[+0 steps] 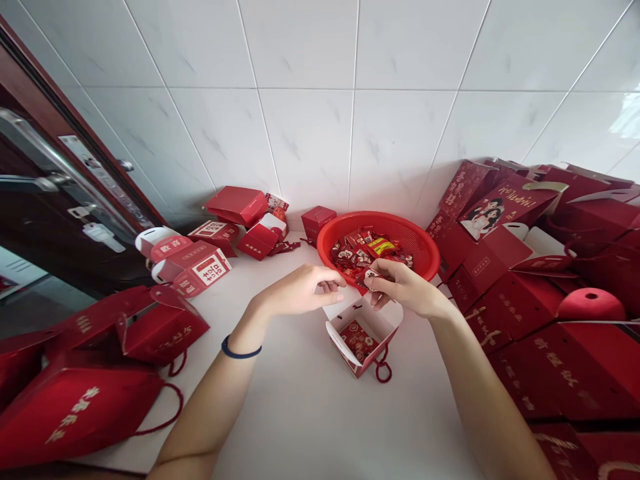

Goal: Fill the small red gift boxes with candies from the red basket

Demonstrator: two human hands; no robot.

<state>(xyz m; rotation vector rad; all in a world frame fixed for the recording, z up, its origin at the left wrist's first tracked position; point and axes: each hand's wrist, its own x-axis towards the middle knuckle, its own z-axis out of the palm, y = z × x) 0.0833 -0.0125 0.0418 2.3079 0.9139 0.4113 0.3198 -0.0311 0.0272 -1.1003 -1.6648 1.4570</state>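
A small open red gift box with a cord handle stands on the white surface, with a red packet lying inside it. My left hand hovers just above the box's left side, its fingers curled with the fingertips pinched together. My right hand is above the box's right side and pinches a small red candy packet. Right behind both hands sits a red plastic basket holding several wrapped candies.
Closed and open red gift boxes lie scattered at the back left. Red gift bags lie at the near left. A big pile of flat red bags and boxes fills the right. A dark door stands at left; a white tiled wall is behind.
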